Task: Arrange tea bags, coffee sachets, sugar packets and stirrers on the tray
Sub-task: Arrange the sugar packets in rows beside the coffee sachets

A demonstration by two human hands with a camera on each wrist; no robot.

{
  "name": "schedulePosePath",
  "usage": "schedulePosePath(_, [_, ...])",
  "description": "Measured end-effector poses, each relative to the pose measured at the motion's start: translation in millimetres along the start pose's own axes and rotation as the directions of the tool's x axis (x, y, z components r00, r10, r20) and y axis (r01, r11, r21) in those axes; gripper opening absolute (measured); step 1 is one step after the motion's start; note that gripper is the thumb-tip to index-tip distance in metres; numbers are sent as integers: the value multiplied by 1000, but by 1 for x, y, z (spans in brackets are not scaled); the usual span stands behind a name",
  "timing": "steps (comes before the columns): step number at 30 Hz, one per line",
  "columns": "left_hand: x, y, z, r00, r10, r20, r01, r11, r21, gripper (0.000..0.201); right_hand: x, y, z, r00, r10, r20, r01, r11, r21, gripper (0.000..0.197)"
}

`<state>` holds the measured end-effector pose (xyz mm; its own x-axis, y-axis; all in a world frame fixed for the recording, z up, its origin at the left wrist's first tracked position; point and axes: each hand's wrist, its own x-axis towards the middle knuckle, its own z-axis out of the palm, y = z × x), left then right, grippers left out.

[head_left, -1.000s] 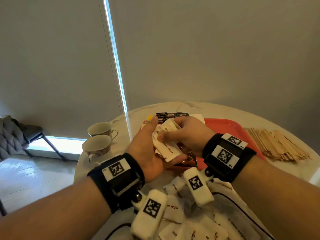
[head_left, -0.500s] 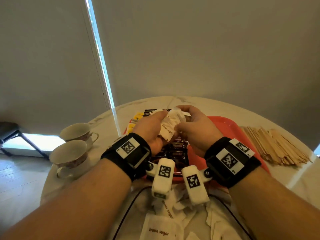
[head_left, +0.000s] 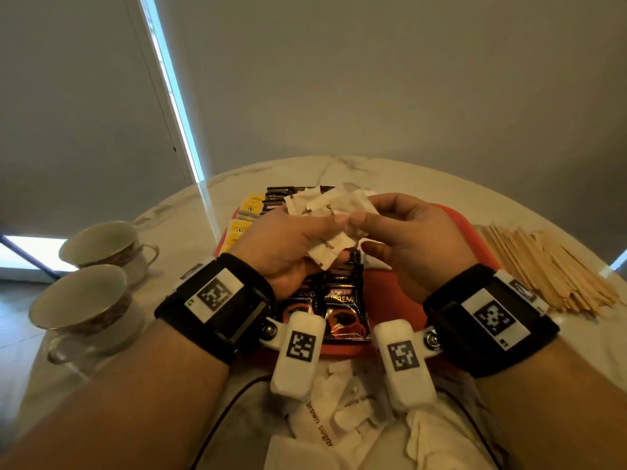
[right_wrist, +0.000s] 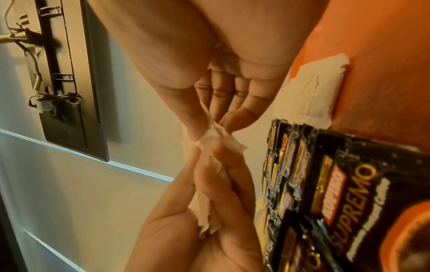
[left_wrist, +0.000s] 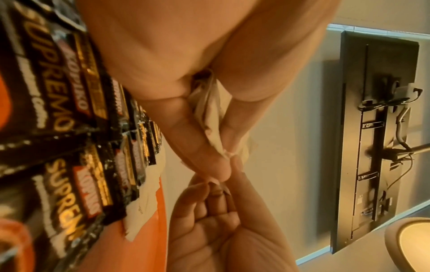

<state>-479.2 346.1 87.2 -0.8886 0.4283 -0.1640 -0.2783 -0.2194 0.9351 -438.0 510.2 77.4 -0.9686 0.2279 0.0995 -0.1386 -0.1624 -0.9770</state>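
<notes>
Above the orange tray (head_left: 464,228), my left hand (head_left: 336,237) grips a fanned bundle of white brown-sugar packets (head_left: 325,210). My right hand (head_left: 364,232) pinches the bundle's near corner between thumb and forefinger. In the wrist views the packets (left_wrist: 210,117) (right_wrist: 213,136) sit between both hands' fingertips. Black coffee sachets (head_left: 339,300) lie in rows on the tray under my hands. Yellow tea bags (head_left: 249,208) line its far left edge. One sugar packet (right_wrist: 311,92) lies flat on the tray's bare part. Wooden stirrers (head_left: 549,266) are heaped on the table right of the tray.
Two teacups (head_left: 98,242) (head_left: 78,303) stand on the round marble table (head_left: 190,218), left of the tray. Several loose sugar packets (head_left: 319,425) lie at the near edge between my forearms. A wall is close behind the table.
Both hands have moved forward together from the near edge to above the coffee sachets on the tray, still holding the sugar packets. The bundle is now fanned wider.
</notes>
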Motion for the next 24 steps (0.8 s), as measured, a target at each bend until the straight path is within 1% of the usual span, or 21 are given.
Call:
schedulePosePath(3, [-6,1,-3,1000,8,-10,-8,1000,12,19,-2,2,0,1000,10,3,-10,999,41,16])
schedulePosePath(5, [-9,3,-4,1000,17,-21,-16,1000,11,21,-4,3,1,1000,18,13,-19,997,71,14])
schedulePosePath(9, [-11,9,-4,993,-22,-116,15,998,-63,17,-6,2,0,1000,18,5,-18,993,118,20])
schedulePosePath(12, [-7,11,-8,980,-22,-197,-1,993,-120,27,-6,-1,-2,1000,6,-3,-5,988,154,14])
schedulePosePath(14, [-5,11,-8,973,-17,-229,-16,990,-138,30,-7,-1,0,999,5,32,-11,985,174,17])
schedulePosePath(17, [-9,10,-3,984,-37,-173,18,994,-107,32,-12,1,7,996,2,85,-13,992,128,20])
schedulePosePath(19, [-11,8,-1,991,-55,-118,50,998,-47,40,-13,4,9,997,-3,71,-2,998,66,16])
schedulePosePath(21, [-13,6,0,996,-51,-79,51,999,2,44,-13,6,8,999,1,46,-4,999,47,14])
schedulePosePath(24, [-14,4,-1,999,-17,-39,19,999,48,33,-13,6,6,1000,-2,30,1,1000,20,13])
